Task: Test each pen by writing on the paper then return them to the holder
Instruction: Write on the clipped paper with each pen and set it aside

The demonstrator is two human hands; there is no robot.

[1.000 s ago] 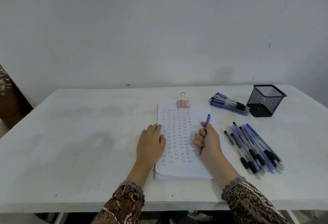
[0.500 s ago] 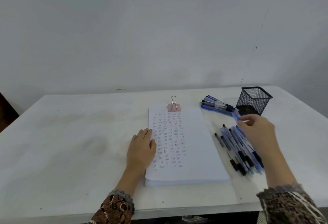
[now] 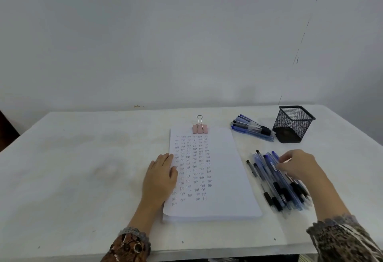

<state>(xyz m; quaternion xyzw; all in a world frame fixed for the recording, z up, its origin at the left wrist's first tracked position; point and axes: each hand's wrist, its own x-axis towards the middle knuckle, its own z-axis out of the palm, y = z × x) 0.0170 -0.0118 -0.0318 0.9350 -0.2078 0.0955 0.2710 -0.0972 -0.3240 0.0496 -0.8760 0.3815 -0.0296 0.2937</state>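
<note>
A clipped stack of white paper (image 3: 224,178) lies mid-table, its left part filled with rows of small written words. My left hand (image 3: 160,178) rests flat on the paper's left edge, holding nothing. To the right of the paper lies a near pile of several blue and black pens (image 3: 269,180). My right hand (image 3: 298,165) hovers over that pile's far end, fingers curled down onto a blue pen that lies among the others; whether it is gripped is unclear. A second bundle of pens (image 3: 251,128) lies beside the black mesh holder (image 3: 293,124) at the back right.
A pink binder clip (image 3: 200,128) pins the top of the paper. The white table (image 3: 83,168) meets a white wall at the back. Its front edge runs just under my sleeves, and its right edge passes near the holder.
One second ago my right hand held a blue pen on the paper. It then carried the pen toward the far bundle, and has now come back to the near pile without it. My left hand stayed put.
</note>
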